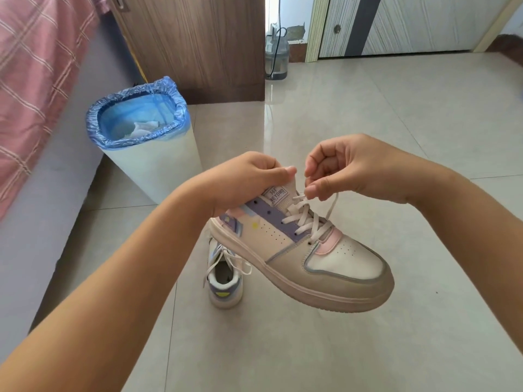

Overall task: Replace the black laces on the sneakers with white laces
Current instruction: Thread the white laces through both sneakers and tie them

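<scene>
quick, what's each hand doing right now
Left hand: grips the sneaker by its tongue and collar, holding it off the floor.
Right hand: pinches the white lace near the top eyelets.

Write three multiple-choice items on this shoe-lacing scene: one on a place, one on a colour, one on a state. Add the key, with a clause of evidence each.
1. Where is the second sneaker?
A. in the bin
B. on the floor under the held sneaker
C. on the bed

2. What colour is the bin liner?
A. black
B. green
C. blue

3. How does the right hand stand?
A. pinching the white lace
B. flat on the floor
C. gripping the bin

Key: 1 B, it stands on the tiles below the held sneaker, which the left hand grips at the collar; 2 C, blue plastic folds over the rim; 3 A, its fingers close on the white lace near the tongue.
</scene>
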`<state>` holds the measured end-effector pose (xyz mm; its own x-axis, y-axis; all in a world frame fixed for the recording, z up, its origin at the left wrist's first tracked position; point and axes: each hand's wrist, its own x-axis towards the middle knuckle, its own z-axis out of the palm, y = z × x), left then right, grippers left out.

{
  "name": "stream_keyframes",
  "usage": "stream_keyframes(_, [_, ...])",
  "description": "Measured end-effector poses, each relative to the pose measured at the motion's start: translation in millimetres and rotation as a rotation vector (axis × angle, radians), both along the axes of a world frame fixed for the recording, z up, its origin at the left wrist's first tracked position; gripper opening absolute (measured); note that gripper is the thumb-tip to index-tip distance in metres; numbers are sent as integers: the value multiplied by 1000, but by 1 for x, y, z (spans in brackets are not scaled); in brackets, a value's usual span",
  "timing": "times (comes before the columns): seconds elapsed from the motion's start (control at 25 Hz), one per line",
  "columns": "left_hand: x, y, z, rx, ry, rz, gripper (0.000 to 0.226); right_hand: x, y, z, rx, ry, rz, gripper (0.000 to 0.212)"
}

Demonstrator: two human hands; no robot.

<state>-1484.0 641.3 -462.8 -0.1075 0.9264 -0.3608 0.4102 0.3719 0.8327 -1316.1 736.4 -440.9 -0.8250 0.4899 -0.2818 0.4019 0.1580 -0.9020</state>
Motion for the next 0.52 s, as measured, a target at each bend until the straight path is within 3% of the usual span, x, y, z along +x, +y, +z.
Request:
stream_keyframes(0.28, [1, -1, 4, -20, 14, -19, 32, -3, 4, 3, -43, -85, 158, 24])
stream_keyframes(0.52, [1, -2, 3, -11, -8, -6, 31, -7, 2, 7, 49, -26, 125, 25])
